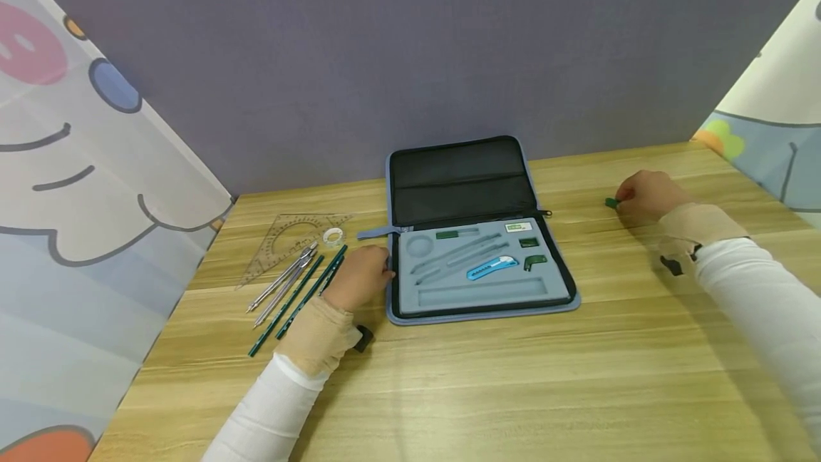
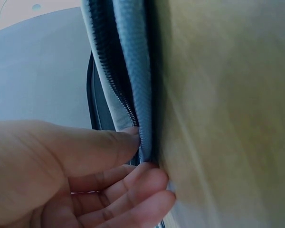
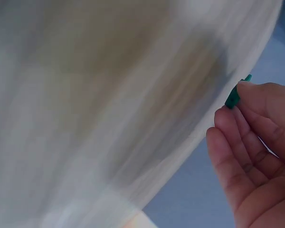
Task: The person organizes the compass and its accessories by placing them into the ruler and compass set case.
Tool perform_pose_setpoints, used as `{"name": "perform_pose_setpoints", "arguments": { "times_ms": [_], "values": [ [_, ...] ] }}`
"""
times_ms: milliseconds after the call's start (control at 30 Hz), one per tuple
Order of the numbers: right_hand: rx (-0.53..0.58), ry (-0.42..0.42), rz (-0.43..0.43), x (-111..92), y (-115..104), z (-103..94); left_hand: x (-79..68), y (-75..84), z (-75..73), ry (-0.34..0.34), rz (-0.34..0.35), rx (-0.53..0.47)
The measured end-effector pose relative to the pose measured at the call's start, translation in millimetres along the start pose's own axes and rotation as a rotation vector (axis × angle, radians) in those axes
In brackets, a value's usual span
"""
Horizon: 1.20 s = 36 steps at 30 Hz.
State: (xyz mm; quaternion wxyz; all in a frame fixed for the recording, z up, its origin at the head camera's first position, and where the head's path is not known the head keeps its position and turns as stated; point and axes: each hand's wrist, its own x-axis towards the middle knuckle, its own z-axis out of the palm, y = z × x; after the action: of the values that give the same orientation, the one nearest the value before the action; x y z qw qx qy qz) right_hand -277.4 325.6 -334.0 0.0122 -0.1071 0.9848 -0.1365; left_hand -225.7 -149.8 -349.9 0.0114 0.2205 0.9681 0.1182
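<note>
A blue zippered case lies open on the table, its black lid folded back. My left hand pinches the case's left edge between thumb and fingers; the left wrist view shows the thumb on the zipper edge. In the grey foam tray sit a blue utility knife, a white eraser and several small green pieces. Off to the right, my right hand pinches a small green piece between thumb and fingertips, close over the table.
Left of the case lie a clear set square, a roll of tape, metal compasses and several dark green pencils. A grey-purple panel rises behind the wooden table.
</note>
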Motion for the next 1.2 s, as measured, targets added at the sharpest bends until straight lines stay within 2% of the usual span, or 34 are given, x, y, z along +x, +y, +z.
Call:
{"name": "perform_pose_setpoints", "arguments": {
  "times_ms": [233,733,1200],
  "values": [
    [0.017,0.015,-0.101,8.1,-28.7,2.2,-0.4,0.5,1.1,0.008,0.001,0.0],
    [0.09,0.041,-0.257,13.0,-95.4,10.2,1.0,5.9,0.0,-0.018,-0.003,-0.009],
    [0.125,-0.092,-0.348,33.7,-161.1,29.6,-0.7,2.6,-2.2,-0.017,-0.017,-0.022]
  ]
}}
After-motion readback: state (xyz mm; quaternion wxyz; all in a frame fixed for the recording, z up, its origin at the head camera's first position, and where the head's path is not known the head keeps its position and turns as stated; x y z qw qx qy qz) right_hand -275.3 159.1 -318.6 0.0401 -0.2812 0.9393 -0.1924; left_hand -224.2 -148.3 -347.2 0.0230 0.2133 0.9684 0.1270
